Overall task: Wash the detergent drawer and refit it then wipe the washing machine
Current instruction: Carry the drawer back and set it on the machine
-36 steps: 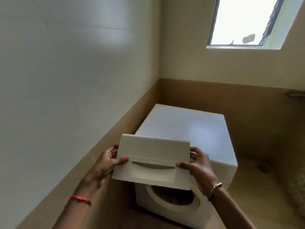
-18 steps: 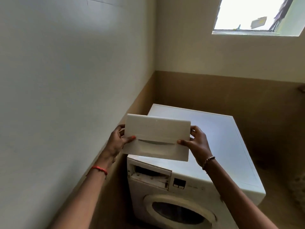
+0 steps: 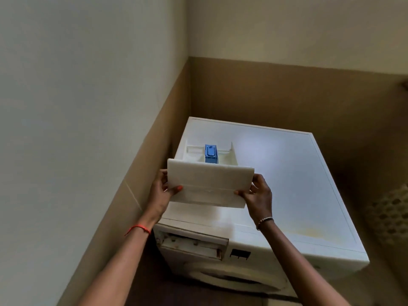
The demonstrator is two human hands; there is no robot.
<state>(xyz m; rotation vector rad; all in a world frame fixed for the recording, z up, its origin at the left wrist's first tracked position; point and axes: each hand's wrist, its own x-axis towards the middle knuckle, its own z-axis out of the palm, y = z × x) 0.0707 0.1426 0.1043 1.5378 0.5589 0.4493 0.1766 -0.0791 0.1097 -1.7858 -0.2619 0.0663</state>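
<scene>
I hold the white detergent drawer (image 3: 209,184) above the front left of the white washing machine (image 3: 287,195), its front panel facing me. My left hand (image 3: 164,191) grips the drawer's left end and my right hand (image 3: 257,195) grips its right end. Behind the panel the drawer's compartments show, with a blue insert (image 3: 211,153) in the middle. The empty drawer slot (image 3: 192,245) gapes at the machine's top left front, below the drawer. Part of the round door (image 3: 234,277) shows underneath.
The machine stands in a corner, with the left wall (image 3: 88,129) close beside it and the back wall (image 3: 287,85) behind. A pale perforated basket (image 3: 390,217) sits at the right edge. A small dark display (image 3: 240,253) lies right of the slot.
My view has tilted down and the window has left the frame. The drawer is now tipped so its compartments and blue insert show; both hands still hold it above the machine.
</scene>
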